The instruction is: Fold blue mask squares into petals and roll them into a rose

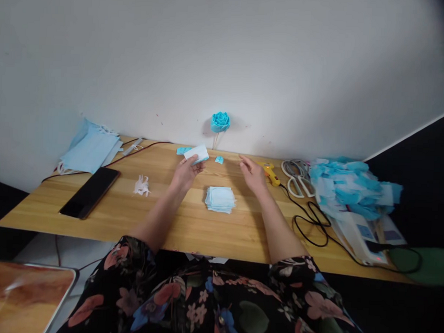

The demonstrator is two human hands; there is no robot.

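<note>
My left hand [185,174] grips a folded piece of white and light-blue mask fabric [196,154], raised above the table. My right hand [252,174] holds nothing visible; its index finger stretches out to the left, beside a yellow glue gun [269,173] with an orange light. Between my forearms lies a stack of cut light-blue fabric pieces [220,199]. One small folded blue piece [219,159] rests between my hands, and more blue pieces [183,150] lie behind the left one. A blue fabric flower [220,122] on a thin stick stands against the wall.
On the left are face masks [92,146], a black phone [90,192] and white scraps [142,185]. White-handled scissors [300,186], a looping black cable [311,224], a heap of blue fabric [353,187] and a white power strip [358,236] occupy the right.
</note>
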